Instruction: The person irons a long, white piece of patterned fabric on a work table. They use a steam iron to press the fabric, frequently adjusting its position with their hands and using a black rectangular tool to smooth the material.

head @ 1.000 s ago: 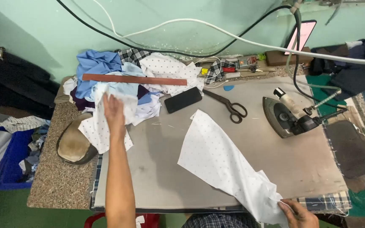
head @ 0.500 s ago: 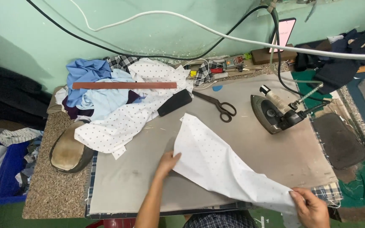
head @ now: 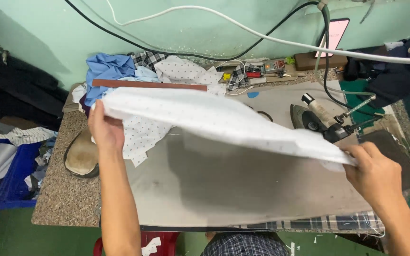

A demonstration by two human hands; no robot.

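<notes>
Cloth [head: 224, 121], white with small dots, is stretched in the air above the grey surface [head: 243, 189], held by its two ends and casting a shadow on the pad below. Left hand [head: 105, 130] grips the cloth's left end, fingers closed around the edge, near the back-left corner of the surface. Right hand [head: 373, 173] pinches the cloth's narrow right end between thumb and fingers, near the right edge of the surface. Behind the left hand lies a heap of fabric [head: 119, 71] in blue, checked and dotted pieces, with a reddish-brown ruler [head: 150, 85] resting across it. A second dotted piece [head: 141, 137] lies on the surface under the raised cloth, just beside the left hand. An iron [head: 309, 118] sits at the back right, partly hidden by the cloth, its cable running up toward the wall. Scissors [head: 264, 115] show only as a handle loop above the cloth's edge. A worn oval pad [head: 79, 156] rests on the speckled stone ledge to the left of the surface. A phone [head: 333, 35] leans against the green wall at the back, beside a brown box, and a white cable [head: 281, 40] and a black one cross the wall above.
</notes>
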